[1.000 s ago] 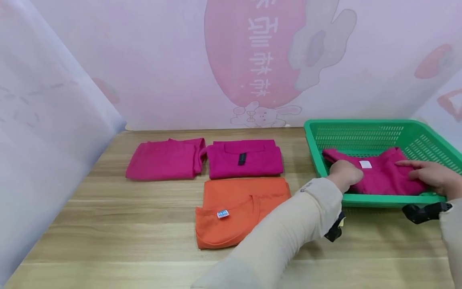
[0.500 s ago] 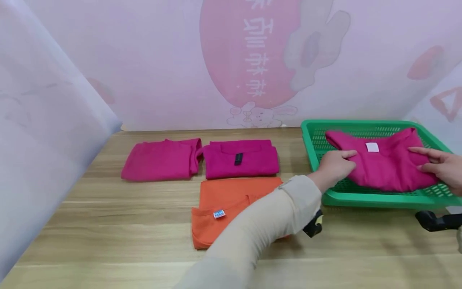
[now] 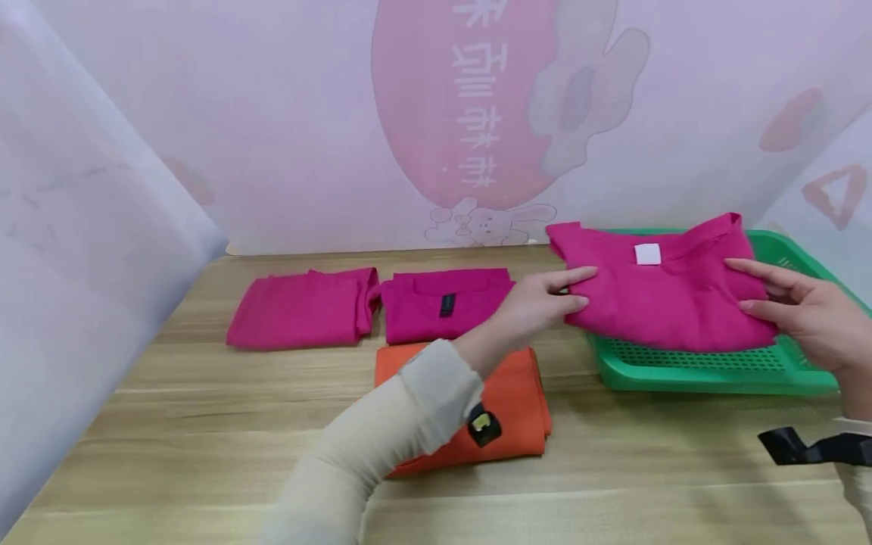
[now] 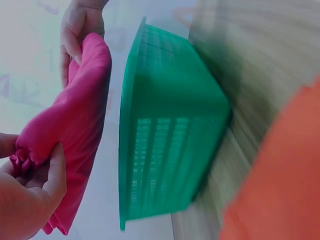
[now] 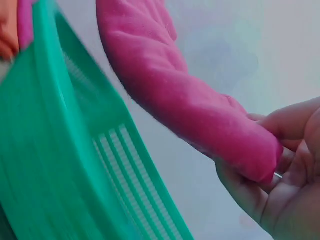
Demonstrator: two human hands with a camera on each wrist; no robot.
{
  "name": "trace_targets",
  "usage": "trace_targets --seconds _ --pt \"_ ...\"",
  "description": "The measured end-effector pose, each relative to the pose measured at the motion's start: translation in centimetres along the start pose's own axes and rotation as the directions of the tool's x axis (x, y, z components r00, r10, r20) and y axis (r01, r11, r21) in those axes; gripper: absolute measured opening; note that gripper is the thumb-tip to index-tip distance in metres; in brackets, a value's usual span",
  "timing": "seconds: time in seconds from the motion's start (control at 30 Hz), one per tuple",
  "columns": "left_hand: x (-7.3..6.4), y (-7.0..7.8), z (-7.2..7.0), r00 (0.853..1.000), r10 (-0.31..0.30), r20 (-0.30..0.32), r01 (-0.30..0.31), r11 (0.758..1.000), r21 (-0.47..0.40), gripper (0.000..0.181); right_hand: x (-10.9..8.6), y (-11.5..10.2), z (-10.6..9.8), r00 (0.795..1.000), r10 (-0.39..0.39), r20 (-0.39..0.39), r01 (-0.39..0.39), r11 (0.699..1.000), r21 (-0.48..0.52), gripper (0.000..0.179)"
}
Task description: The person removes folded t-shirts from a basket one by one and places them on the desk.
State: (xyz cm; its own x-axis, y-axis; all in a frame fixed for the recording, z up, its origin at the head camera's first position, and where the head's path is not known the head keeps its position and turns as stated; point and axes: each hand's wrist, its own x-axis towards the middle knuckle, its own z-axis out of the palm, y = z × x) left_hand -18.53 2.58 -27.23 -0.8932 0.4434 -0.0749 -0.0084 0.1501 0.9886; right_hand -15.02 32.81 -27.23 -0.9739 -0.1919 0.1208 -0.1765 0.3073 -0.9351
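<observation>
A folded magenta shirt (image 3: 671, 295) with a white neck label hangs raised over the green basket (image 3: 715, 378). My left hand (image 3: 527, 306) pinches its left edge between thumb and fingers. On the opposite side, my right hand (image 3: 811, 310) grips the right edge. The left wrist view shows the shirt (image 4: 75, 120) above the basket rim, with a hand at each end. In the right wrist view the cloth's end (image 5: 250, 150) sits between thumb and fingers of the right hand (image 5: 295, 165).
On the wooden table (image 3: 272, 439) lie a folded pink garment (image 3: 296, 310), a folded purple-magenta shirt (image 3: 429, 306) and a folded orange shirt (image 3: 514, 412). My left forearm crosses over the orange one. A printed wall covering (image 3: 293, 136) stands behind the table.
Both hands have lifted the magenta shirt up out of the green basket and shifted it leftward. The left forearm now covers more of the orange shirt.
</observation>
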Motion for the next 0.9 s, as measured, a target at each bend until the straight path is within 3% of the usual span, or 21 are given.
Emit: trace_targets --seconds 0.13,0.23,0.43,0.6,0.7,0.83,0.9 --pt "-1.9 -1.0 -2.0 1.0 -0.012 -0.007 0.012 0.999 -0.035 0.038 -0.4 -1.5 2.6 1.0 -0.031 -0.004 0.03 0.998 -0.049 0.05" --pt "-3.4 -1.7 -3.3 1.0 -0.017 -0.023 0.017 1.0 0.004 0.037 -0.6 -1.7 4.1 0.999 -0.045 0.007 0.045 0.999 -0.022 0.05" --pt "-6.8 -2.9 -5.8 0.998 -0.024 -0.066 0.026 0.999 0.03 0.038 -1.2 -2.8 7.6 0.997 -0.075 0.023 0.077 0.992 -0.103 0.05" --pt "-9.6 -3.7 -8.1 0.995 -0.029 -0.1 0.03 1.0 0.003 0.039 -1.3 -4.0 11.4 0.998 -0.055 0.017 0.057 0.988 -0.142 0.048" --pt "-10.8 -4.0 -9.4 0.989 -0.013 -0.148 0.019 0.999 0.039 0.039 -1.0 -4.9 13.7 0.999 -0.03 0.027 0.034 0.988 -0.15 0.047" --pt "-12.4 -4.7 -11.0 0.978 -0.026 -0.205 0.033 0.999 0.027 0.039 -0.6 -5.6 16.3 0.998 0.017 0.055 -0.011 0.995 -0.099 0.047" --pt "-13.1 -5.1 -11.5 0.975 -0.041 -0.217 0.037 0.999 -0.024 0.041 -0.5 -5.6 17.4 0.996 0.041 0.078 -0.038 0.998 -0.044 0.047"
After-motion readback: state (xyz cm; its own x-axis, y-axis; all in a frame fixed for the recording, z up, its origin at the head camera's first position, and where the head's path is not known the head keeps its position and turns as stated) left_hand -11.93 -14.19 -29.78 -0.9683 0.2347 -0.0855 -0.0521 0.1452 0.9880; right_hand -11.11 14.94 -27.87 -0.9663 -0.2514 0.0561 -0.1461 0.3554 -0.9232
